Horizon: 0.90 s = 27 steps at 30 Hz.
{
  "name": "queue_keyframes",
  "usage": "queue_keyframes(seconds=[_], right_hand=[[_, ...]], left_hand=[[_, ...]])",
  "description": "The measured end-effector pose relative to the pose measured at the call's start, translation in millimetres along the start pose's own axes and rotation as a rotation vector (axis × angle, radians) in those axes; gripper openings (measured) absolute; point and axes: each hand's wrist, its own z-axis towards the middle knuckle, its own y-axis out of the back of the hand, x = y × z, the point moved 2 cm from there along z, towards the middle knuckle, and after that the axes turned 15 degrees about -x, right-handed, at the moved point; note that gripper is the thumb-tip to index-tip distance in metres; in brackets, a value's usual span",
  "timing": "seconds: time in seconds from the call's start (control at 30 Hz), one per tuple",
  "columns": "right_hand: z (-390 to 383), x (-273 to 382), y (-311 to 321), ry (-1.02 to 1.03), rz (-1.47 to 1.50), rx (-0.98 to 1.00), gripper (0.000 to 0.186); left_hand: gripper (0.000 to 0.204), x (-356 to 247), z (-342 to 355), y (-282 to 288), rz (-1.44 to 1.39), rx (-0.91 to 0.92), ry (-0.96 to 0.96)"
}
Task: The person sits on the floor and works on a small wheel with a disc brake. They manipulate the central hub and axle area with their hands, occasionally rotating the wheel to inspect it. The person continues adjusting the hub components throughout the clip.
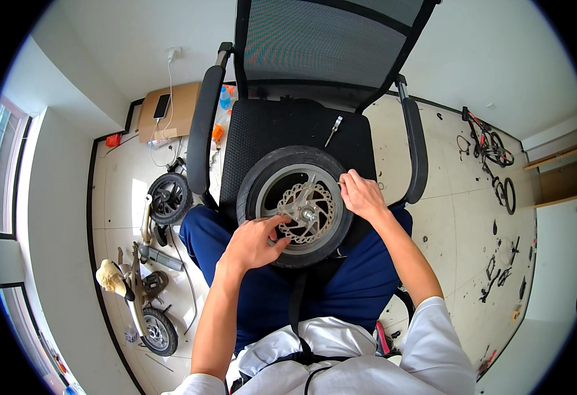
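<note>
A small wheel [252,191] with a black tyre and silver rim lies at the front of the chair seat, against my knees. Its perforated brake disc [328,210] faces up around a central axle. My left hand [252,243] rests over the wheel's lower left, thumb and forefinger spread apart at the disc's edge. At the tyre's right side, my right hand [362,194] is closed in a pinch; whatever its fingertips hold is too small to make out. A slim screwdriver-like tool [333,131] lies on the seat beyond the wheel.
The black office chair [262,128] has armrests on both sides. On the left floor are a loose wheel [169,198], scooter parts [134,280] and cardboard [183,105] with a phone [162,106]. A bicycle [489,145] and scattered parts [499,270] lie right.
</note>
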Motion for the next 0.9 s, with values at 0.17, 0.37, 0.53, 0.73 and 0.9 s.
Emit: queue_keyframes(seconds=[0.17, 0.37, 0.53, 0.73, 0.9], right_hand=[[-11.9, 3.9, 16.3, -0.213, 0.024, -0.042, 0.015], [-1.0, 19.7, 36.3, -0.303, 0.167, -0.156, 0.015], [22.9, 40.9, 31.7, 0.0, 0.13, -0.055, 0.018], [31.6, 28.5, 23.0, 0.153, 0.037, 0.053, 0.012], [27.5, 15.2, 14.0, 0.183, -0.008, 0.132, 0.011]], left_hand=[[0.036, 7.0, 0.7, -4.6, -0.034, 0.007, 0.038], [0.036, 10.2, -1.0, -1.2, 0.106, 0.149, 0.203], [0.036, 10.3, 0.5, -2.4, 0.094, 0.142, 0.183], [0.037, 12.0, -1.4, -4.3, 0.08, 0.106, 0.13], [0.039, 13.4, -2.4, -4.6, 0.026, 0.109, 0.125]])
